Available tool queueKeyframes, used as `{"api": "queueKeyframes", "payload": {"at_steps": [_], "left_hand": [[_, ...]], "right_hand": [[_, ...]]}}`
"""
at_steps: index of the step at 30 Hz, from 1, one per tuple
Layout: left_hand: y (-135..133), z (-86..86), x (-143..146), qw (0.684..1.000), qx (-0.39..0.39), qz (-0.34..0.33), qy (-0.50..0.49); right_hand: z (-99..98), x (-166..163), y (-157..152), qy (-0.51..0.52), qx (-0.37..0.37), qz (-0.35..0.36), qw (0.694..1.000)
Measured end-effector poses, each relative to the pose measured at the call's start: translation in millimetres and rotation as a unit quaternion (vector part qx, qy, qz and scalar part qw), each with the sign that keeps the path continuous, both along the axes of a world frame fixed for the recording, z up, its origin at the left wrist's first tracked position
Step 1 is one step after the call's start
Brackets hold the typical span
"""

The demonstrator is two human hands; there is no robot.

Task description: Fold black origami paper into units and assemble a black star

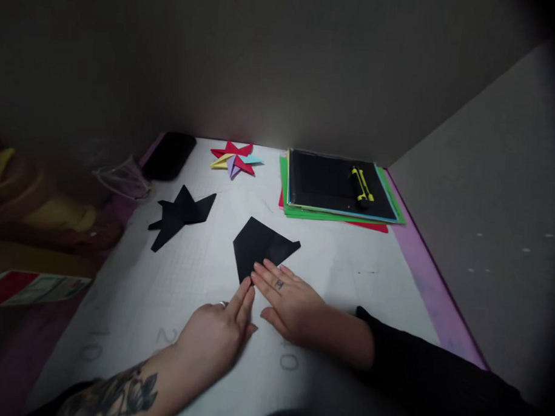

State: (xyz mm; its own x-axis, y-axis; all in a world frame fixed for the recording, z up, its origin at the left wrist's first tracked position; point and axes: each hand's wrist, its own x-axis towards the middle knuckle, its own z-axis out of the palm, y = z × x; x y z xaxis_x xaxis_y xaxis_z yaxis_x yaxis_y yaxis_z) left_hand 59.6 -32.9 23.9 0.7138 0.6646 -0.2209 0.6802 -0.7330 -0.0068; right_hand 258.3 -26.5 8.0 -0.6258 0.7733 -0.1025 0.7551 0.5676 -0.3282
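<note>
A folded black paper piece lies on the white cutting mat in the middle. My right hand rests flat with its fingers stretched out, the fingertips pressing the paper's near edge. My left hand lies beside it, fingers straight and together, its fingertips touching the paper's near corner. Neither hand holds anything. A second folded black shape lies apart at the left.
A multicoloured paper star sits at the back. A stack of coloured sheets with a black board and a yellow-black tool is at the back right. A black case lies back left. Walls close in behind and at right.
</note>
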Motion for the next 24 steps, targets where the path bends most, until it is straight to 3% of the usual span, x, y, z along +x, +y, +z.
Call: {"api": "queueKeyframes", "payload": {"at_steps": [8,18,22,24], "left_hand": [[0,7.5,2,1.0,-0.007,-0.003,0.016],[1,7.9,0,0.999,-0.033,0.027,0.007],[1,11.2,1,0.999,-0.033,0.035,0.005],[3,12.3,2,0.999,-0.036,0.034,0.008]], "right_hand": [[-1.9,27,29,-0.051,0.01,-0.108,0.993],[-0.8,58,43,-0.133,0.047,-0.21,0.968],[14.2,49,43,-0.132,0.058,-0.272,0.952],[22.0,29,35,-0.094,0.072,-0.241,0.963]]}}
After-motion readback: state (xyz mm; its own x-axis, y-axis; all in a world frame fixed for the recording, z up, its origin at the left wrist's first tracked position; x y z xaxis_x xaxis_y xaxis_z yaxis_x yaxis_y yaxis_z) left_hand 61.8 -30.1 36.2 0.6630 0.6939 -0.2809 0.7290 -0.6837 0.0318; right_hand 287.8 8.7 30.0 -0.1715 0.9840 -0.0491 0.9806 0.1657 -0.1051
